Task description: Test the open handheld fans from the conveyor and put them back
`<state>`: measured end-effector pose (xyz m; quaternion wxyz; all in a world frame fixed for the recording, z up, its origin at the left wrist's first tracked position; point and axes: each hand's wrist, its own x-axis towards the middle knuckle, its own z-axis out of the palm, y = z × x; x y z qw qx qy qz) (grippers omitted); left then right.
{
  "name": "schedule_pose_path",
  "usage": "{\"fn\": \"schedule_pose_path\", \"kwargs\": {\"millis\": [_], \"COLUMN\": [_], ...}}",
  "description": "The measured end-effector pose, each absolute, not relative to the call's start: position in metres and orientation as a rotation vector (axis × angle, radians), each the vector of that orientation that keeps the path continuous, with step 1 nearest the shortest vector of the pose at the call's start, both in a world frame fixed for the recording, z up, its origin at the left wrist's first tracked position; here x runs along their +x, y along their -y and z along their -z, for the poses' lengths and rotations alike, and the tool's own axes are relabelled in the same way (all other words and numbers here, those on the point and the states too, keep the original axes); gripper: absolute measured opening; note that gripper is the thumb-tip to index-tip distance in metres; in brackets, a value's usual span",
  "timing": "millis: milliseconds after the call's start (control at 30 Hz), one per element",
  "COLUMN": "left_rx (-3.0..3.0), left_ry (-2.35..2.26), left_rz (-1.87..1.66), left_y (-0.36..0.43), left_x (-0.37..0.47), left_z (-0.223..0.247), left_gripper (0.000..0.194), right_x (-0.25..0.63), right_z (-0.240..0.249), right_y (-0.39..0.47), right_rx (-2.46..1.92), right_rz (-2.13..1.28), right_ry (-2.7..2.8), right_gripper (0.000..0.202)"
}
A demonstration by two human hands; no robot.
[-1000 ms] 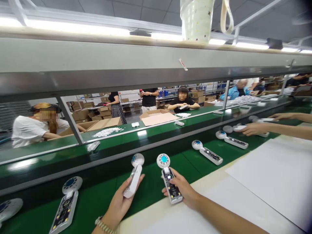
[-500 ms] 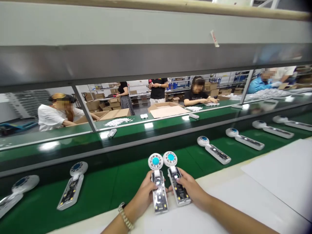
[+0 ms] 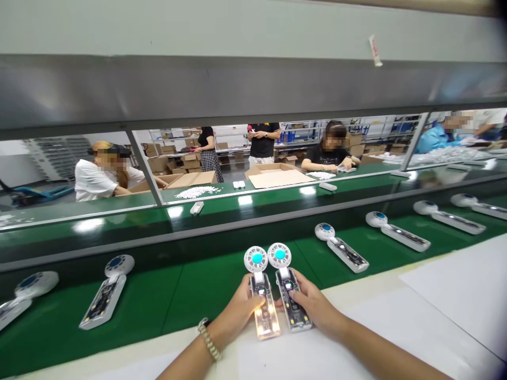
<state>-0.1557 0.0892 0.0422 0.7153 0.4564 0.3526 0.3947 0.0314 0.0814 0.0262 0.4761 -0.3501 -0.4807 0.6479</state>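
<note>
The person holds 2 handheld fan units side by side at the near edge of the green conveyor belt (image 3: 190,295), their lower ends resting over the white bench (image 3: 435,316). The left hand (image 3: 237,311) is wrapped around the left fan unit (image 3: 262,295), thumb pressed on its open handle, where the bare circuit board glows amber at the bottom. The right hand (image 3: 312,309) is closed around the right fan unit (image 3: 288,293) in the same way, thumb on the board; a small light shows near its top. Both round heads, each with a blue centre, point away from the person and almost touch.

This looks like a function check: both units seem switched on, with lights lit; I cannot tell whether the blades turn. The next move likely calls for releasing the thumbs and setting each unit back on the belt, clear of its neighbours.

More open fan units lie spaced along the belt: 1 to the left (image 3: 103,295) and 1 to the right (image 3: 341,253). Other people work at the far side of the line.
</note>
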Motion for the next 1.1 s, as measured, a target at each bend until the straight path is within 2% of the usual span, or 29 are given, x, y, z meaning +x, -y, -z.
{"fn": "schedule_pose_path", "kwargs": {"millis": [200,467,1100], "left_rx": [1.055,1.043,1.033], "left_ry": [-0.752,-0.768,-0.777], "left_rz": [-0.877,-0.89,-0.896], "left_y": [-0.0877,-0.0875,-0.0897], "left_x": [-0.1563,-0.1547,-0.1561], "left_z": [-0.0459,-0.0499,-0.0444], "left_gripper": [0.045,0.053,0.051], "right_x": [0.0316,0.0324,0.0317], "right_z": [-0.0312,-0.0271,-0.0286], "right_y": [-0.0789,-0.0807,-0.0789], "right_rx": [-0.784,-0.784,-0.745], "right_rz": [-1.537,-1.513,-1.575], "right_ry": [1.275,1.286,1.27], "right_gripper": [0.037,0.045,0.047]}}
